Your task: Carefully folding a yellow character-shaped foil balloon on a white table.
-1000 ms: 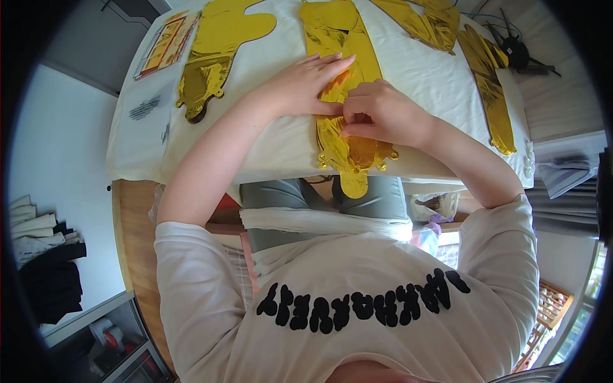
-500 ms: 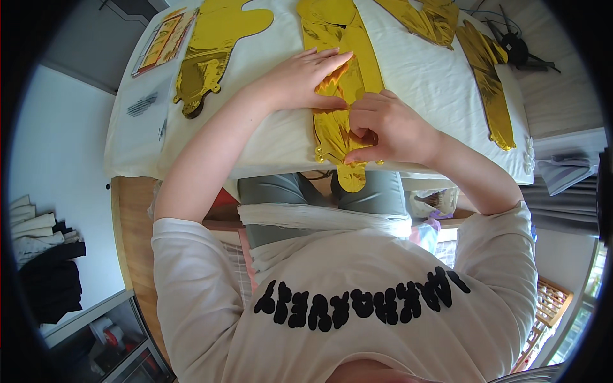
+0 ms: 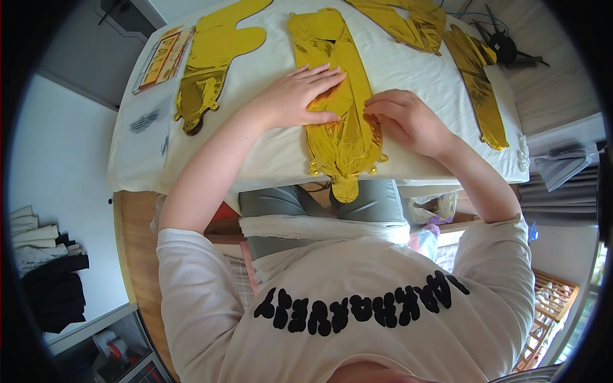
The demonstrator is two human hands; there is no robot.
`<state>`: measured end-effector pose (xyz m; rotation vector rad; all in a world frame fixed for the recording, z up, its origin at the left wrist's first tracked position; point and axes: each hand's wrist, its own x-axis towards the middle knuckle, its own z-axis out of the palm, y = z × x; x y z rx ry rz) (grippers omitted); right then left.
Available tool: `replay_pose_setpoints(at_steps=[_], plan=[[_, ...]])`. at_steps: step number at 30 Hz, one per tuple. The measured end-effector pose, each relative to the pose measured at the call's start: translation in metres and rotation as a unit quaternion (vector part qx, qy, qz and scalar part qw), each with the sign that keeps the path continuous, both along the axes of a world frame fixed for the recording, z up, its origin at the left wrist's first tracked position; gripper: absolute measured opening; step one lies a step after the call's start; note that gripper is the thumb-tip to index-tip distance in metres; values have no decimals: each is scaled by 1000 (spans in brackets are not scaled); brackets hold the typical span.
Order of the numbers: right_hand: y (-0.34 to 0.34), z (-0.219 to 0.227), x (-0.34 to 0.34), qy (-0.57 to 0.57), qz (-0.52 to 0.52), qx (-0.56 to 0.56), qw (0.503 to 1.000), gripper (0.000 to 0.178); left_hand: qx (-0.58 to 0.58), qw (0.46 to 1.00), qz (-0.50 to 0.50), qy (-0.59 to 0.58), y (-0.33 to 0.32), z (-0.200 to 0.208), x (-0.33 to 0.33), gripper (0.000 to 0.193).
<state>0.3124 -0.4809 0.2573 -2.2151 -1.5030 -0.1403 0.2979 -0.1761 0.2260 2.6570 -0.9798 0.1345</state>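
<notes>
Right hand (image 3: 410, 122): shifted since the earlier frame from atop the gold foil piece (image 3: 347, 137) to its 3 o'clock edge; fingers bent, pinch not discernible. Left hand (image 3: 300, 97): open, palm down, over the 9 o'clock side. Foil piece: flat on white tablecloth (image 3: 271, 156), long axis roughly 12 to 6, rounded tab (image 3: 345, 190) overhanging at 6; lies toward 9 o'clock from right hand, left hand nearer its midline.
</notes>
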Motion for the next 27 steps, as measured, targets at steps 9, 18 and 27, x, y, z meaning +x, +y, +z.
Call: replay_pose_setpoints(at_steps=[9, 18, 27], plan=[[-22, 2, -13, 80, 53, 16, 995, 36, 27, 1000, -4, 12, -12, 5, -28, 91], [-29, -9, -22, 4, 59, 6, 998, 40, 32, 999, -3, 3, -14, 4, -32, 89], [-29, -12, -23, 0, 51, -2, 999, 41, 40, 999, 6, -1, -16, 6, -36, 87]])
